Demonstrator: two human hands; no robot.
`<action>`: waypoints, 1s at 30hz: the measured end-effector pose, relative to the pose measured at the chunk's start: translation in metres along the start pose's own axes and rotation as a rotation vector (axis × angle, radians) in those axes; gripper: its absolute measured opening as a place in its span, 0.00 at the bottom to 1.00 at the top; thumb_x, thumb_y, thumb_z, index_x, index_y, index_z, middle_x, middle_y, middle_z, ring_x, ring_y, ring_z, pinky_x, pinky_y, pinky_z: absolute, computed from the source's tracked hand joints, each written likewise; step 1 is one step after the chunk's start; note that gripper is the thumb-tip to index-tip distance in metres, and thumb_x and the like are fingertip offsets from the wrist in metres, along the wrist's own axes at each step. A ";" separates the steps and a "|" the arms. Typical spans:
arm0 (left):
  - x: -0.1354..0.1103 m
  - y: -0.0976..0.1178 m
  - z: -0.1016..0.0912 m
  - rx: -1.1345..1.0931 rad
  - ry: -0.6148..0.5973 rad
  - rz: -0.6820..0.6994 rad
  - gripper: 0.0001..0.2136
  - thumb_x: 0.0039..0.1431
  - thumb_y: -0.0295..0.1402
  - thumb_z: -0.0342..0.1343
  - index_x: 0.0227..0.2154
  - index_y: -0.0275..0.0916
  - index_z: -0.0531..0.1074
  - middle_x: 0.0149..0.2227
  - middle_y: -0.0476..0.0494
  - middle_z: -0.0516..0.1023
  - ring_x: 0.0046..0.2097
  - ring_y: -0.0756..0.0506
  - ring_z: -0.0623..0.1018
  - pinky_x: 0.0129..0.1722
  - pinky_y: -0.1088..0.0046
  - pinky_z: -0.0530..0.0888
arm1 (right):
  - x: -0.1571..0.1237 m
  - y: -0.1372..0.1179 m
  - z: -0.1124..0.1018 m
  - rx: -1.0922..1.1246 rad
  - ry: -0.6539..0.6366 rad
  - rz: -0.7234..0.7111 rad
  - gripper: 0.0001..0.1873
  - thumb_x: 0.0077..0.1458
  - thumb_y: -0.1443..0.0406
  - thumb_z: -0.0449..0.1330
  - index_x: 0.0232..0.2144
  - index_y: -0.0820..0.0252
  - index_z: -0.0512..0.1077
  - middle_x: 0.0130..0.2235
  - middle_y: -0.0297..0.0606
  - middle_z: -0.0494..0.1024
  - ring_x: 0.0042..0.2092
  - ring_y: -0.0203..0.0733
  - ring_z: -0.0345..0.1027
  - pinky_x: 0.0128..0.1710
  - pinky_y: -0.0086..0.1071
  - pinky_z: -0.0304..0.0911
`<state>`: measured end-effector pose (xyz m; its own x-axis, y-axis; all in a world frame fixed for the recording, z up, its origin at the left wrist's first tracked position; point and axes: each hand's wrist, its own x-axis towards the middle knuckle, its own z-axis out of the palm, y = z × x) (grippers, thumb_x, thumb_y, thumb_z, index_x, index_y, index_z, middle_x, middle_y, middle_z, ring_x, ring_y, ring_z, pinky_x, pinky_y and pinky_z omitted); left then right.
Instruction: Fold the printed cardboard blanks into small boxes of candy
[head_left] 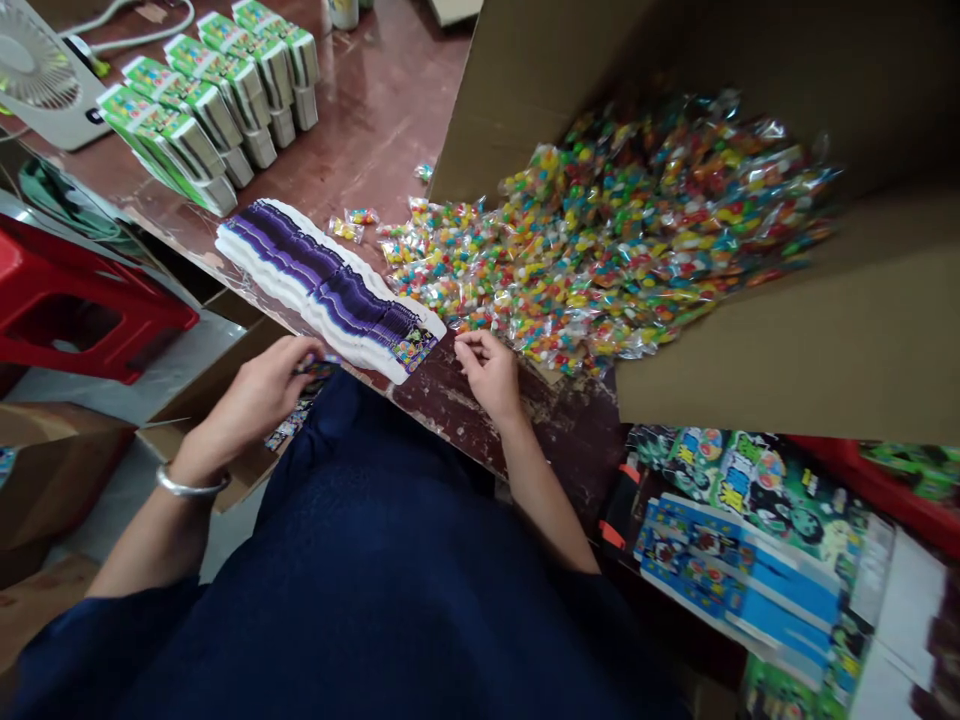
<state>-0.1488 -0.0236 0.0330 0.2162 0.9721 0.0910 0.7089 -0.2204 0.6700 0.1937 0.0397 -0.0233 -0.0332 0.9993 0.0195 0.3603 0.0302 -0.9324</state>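
Left hand in the head view: the left hand (262, 385), above a silver metal bangle (191, 485), pinches a small multicoloured printed piece (321, 364) at the tabletop's near edge; the piece is too blurred to read.
Right hand: the right hand (491, 375) is released, fingers loosely curled, just beside the near end of the card row.
Card row: a long overlapping row of purple, black and white printed cards (322, 285) lies along the near edge of the dark red wooden tabletop (375, 120); only the endmost shows its colourful print, its lettering too small to read.
Candy: clear plastic packets of multicoloured round sweets (600, 240) spill from a large brown cardboard box (780, 370) onto the tabletop, near the row.
Cartons: green-and-white printed cartons (210, 90) stand in stacks beyond the row, beside a white plastic fan (45, 80); their labels are illegible.
Lettering at right: a green printed sheet (806, 500) carries large Chinese-style characters, not surely readable, with cartoon figures; blue printed flat card pieces (787, 590) partly cover it.
Cutter: an orange-and-black handled tool (619, 505) lies beside them.
Far left: a red plastic stool (127, 310) stands near open cardboard boxes (67, 470).
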 end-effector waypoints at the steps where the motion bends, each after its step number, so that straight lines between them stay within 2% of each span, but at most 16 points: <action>1: -0.006 -0.011 -0.007 0.116 0.007 -0.004 0.11 0.63 0.29 0.57 0.47 0.44 0.77 0.39 0.44 0.79 0.37 0.42 0.80 0.39 0.64 0.81 | 0.003 0.004 0.002 -0.062 -0.022 -0.025 0.13 0.63 0.53 0.62 0.39 0.56 0.77 0.40 0.38 0.82 0.35 0.40 0.76 0.37 0.36 0.74; 3: -0.011 -0.023 -0.010 0.281 0.020 -0.029 0.16 0.63 0.31 0.60 0.54 0.44 0.76 0.43 0.40 0.79 0.40 0.38 0.81 0.42 0.58 0.82 | 0.010 0.009 0.009 -0.164 -0.048 -0.076 0.12 0.63 0.57 0.61 0.42 0.57 0.78 0.42 0.40 0.82 0.35 0.40 0.75 0.42 0.38 0.74; 5: -0.006 -0.021 0.001 0.324 0.070 -0.026 0.24 0.62 0.33 0.64 0.62 0.44 0.72 0.51 0.36 0.78 0.49 0.33 0.81 0.50 0.49 0.82 | 0.016 0.008 0.017 -0.266 -0.065 -0.102 0.14 0.64 0.59 0.60 0.47 0.57 0.79 0.43 0.42 0.81 0.35 0.40 0.74 0.44 0.39 0.74; 6: 0.000 -0.015 0.012 0.304 0.107 -0.004 0.28 0.61 0.34 0.66 0.64 0.44 0.70 0.55 0.34 0.77 0.55 0.31 0.79 0.55 0.47 0.80 | 0.019 0.007 0.021 -0.321 -0.080 -0.105 0.15 0.63 0.60 0.60 0.49 0.58 0.79 0.44 0.44 0.81 0.35 0.41 0.74 0.45 0.40 0.74; 8: 0.018 0.000 0.040 0.219 0.194 0.104 0.27 0.61 0.33 0.68 0.62 0.43 0.71 0.60 0.32 0.75 0.63 0.30 0.75 0.64 0.45 0.74 | 0.023 0.003 0.027 -0.427 -0.110 -0.095 0.16 0.63 0.60 0.62 0.51 0.58 0.79 0.47 0.46 0.80 0.36 0.44 0.74 0.46 0.42 0.73; 11: 0.044 0.017 0.085 0.196 0.102 0.232 0.29 0.57 0.30 0.72 0.61 0.42 0.71 0.68 0.29 0.69 0.73 0.26 0.65 0.71 0.37 0.63 | 0.022 -0.002 0.033 -0.517 -0.122 -0.069 0.17 0.62 0.59 0.65 0.52 0.57 0.80 0.48 0.47 0.78 0.37 0.45 0.74 0.46 0.42 0.73; 13: 0.055 0.021 0.107 0.203 0.054 0.222 0.29 0.56 0.29 0.72 0.61 0.39 0.71 0.70 0.25 0.67 0.74 0.24 0.61 0.72 0.33 0.59 | 0.019 -0.004 0.033 -0.517 -0.122 -0.056 0.16 0.61 0.59 0.67 0.49 0.56 0.80 0.49 0.45 0.77 0.36 0.43 0.74 0.44 0.41 0.73; 15: 0.058 0.020 0.119 0.196 0.049 0.184 0.29 0.57 0.29 0.72 0.61 0.38 0.71 0.71 0.24 0.66 0.75 0.23 0.59 0.73 0.33 0.57 | 0.014 -0.004 0.032 -0.486 -0.128 -0.042 0.14 0.60 0.59 0.68 0.47 0.56 0.80 0.49 0.44 0.77 0.33 0.40 0.72 0.43 0.39 0.73; 23: 0.053 0.013 0.125 0.223 0.152 0.168 0.35 0.55 0.31 0.73 0.64 0.38 0.68 0.71 0.24 0.66 0.75 0.23 0.59 0.73 0.34 0.58 | 0.018 0.000 0.033 -0.383 -0.035 -0.006 0.24 0.55 0.63 0.70 0.54 0.58 0.76 0.52 0.46 0.78 0.28 0.36 0.70 0.45 0.42 0.74; 28: 0.052 0.015 0.125 0.196 0.168 0.141 0.34 0.54 0.31 0.73 0.63 0.38 0.68 0.70 0.24 0.66 0.75 0.23 0.60 0.73 0.34 0.58 | 0.017 -0.004 0.027 -0.223 0.100 -0.073 0.11 0.59 0.59 0.66 0.41 0.58 0.79 0.46 0.42 0.79 0.29 0.35 0.72 0.38 0.36 0.74; 30: 0.052 0.019 0.122 0.179 0.171 0.149 0.29 0.55 0.29 0.72 0.60 0.37 0.71 0.70 0.24 0.67 0.75 0.23 0.60 0.73 0.33 0.57 | 0.013 -0.009 0.021 -0.101 0.127 -0.061 0.10 0.59 0.56 0.65 0.36 0.57 0.76 0.39 0.37 0.80 0.28 0.35 0.72 0.32 0.32 0.71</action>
<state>-0.0420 0.0129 -0.0390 0.2212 0.9241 0.3116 0.7884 -0.3575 0.5006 0.1706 0.0517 -0.0225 0.0577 0.9903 0.1264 0.4530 0.0869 -0.8873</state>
